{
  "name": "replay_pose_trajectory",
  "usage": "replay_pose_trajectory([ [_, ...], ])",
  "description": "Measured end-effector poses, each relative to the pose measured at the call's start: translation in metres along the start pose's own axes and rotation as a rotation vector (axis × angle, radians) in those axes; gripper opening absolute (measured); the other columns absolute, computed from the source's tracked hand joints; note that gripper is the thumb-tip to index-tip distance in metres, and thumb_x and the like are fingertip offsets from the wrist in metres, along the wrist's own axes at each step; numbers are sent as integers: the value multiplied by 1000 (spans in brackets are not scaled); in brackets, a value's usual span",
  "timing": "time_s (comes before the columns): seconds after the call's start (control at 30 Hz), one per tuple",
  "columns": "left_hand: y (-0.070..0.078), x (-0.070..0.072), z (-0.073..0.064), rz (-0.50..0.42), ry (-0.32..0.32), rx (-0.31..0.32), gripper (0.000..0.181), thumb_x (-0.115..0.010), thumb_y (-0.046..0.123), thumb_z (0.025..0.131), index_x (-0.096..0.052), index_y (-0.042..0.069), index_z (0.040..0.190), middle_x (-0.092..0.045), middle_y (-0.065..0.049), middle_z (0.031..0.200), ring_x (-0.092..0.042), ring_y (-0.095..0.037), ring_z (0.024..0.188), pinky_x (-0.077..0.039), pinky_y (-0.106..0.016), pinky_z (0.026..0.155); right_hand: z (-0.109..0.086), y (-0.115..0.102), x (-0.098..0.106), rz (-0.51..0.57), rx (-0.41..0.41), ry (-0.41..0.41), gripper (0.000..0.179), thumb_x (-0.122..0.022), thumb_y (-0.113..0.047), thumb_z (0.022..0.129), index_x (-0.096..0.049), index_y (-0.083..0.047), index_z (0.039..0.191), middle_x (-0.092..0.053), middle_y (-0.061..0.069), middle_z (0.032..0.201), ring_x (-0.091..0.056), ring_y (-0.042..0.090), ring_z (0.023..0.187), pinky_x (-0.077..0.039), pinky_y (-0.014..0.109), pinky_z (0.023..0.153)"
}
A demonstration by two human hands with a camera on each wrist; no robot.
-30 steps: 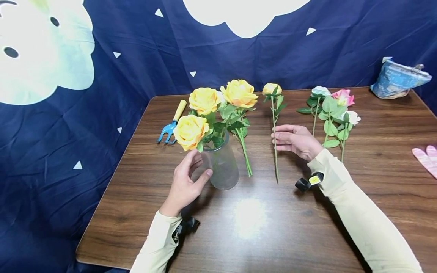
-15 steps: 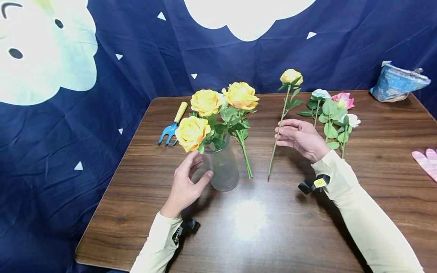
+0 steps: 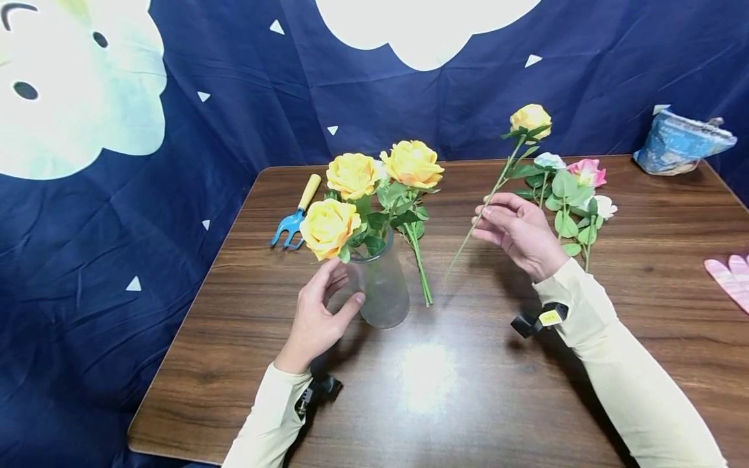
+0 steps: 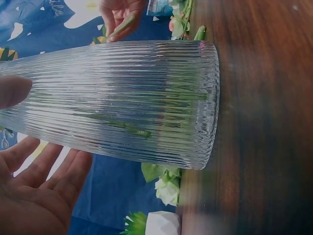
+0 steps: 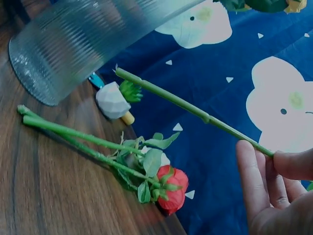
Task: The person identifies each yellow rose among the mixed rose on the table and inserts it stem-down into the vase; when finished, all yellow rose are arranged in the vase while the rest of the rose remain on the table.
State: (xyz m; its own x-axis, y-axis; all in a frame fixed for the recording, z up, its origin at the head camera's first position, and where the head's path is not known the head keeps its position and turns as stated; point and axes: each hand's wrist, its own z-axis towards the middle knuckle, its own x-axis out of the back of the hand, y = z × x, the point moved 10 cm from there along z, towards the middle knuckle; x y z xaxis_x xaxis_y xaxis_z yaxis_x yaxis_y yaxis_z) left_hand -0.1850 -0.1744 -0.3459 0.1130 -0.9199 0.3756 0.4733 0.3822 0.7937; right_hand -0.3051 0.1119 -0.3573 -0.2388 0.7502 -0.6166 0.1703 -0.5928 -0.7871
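Note:
My left hand [image 3: 318, 318] cups the side of a clear ribbed glass vase [image 3: 383, 296], thumb on one side and fingers on the other in the left wrist view. Several yellow roses [image 3: 330, 227] stand in the vase, and green stems show through its glass. My right hand [image 3: 521, 237] pinches the stem of another yellow rose [image 3: 531, 122] between thumb and fingers. This rose is raised off the table, tilted with its bloom up to the right. Its bare stem end [image 5: 122, 73] points toward the vase in the right wrist view.
Behind the vase lie a red rose [image 5: 172, 190] with green stems, a small faceted white pot [image 5: 113, 100] and a blue hand fork [image 3: 289, 226]. Right of my right hand are a pink rose [image 3: 587, 171] and white roses [image 3: 604, 207], a blue bag [image 3: 679, 143] and a pink glove [image 3: 731, 276].
My right hand has lifted the yellow rose and tipped it, so its bloom moved up and right and its stem end swung left and up. The left hand stays at the vase.

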Motion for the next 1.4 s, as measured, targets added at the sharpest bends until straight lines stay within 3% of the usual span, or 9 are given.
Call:
replay_pose_trajectory([
  [0.53,-2,0,0,-3,-4,2,57,-74,-13,82,-54,-13,134,-66,-29,124,-65,-34,113,-54,-21,102,-9,-19,-12,11,168,94,24,-48,14,101,-62,-4,97,-75,8,87,-74,18,79,-66,32,77],
  [0.77,-2,1,0,-4,-3,0,57,-75,-13,82,-54,-11,136,-66,-27,125,-65,-29,115,-54,-22,103,-17,-28,-22,75,242,85,23,-48,17,100,-61,-2,96,-76,12,87,-75,20,78,-66,33,75],
  [1.17,-3,1,0,-1,-1,0,57,-75,-12,82,-54,-12,135,-67,-28,121,-66,-26,112,-54,-21,102,-36,-43,-45,32,389,65,25,-49,18,99,-62,-2,98,-77,11,89,-74,20,79,-66,32,73],
  [1.4,-3,0,0,0,-4,-6,56,-75,-13,82,-54,-12,134,-67,-28,119,-66,-22,111,-55,-21,101,-46,-46,-57,56,431,22,19,-54,18,97,-62,0,98,-76,13,89,-74,20,80,-66,34,73],
])
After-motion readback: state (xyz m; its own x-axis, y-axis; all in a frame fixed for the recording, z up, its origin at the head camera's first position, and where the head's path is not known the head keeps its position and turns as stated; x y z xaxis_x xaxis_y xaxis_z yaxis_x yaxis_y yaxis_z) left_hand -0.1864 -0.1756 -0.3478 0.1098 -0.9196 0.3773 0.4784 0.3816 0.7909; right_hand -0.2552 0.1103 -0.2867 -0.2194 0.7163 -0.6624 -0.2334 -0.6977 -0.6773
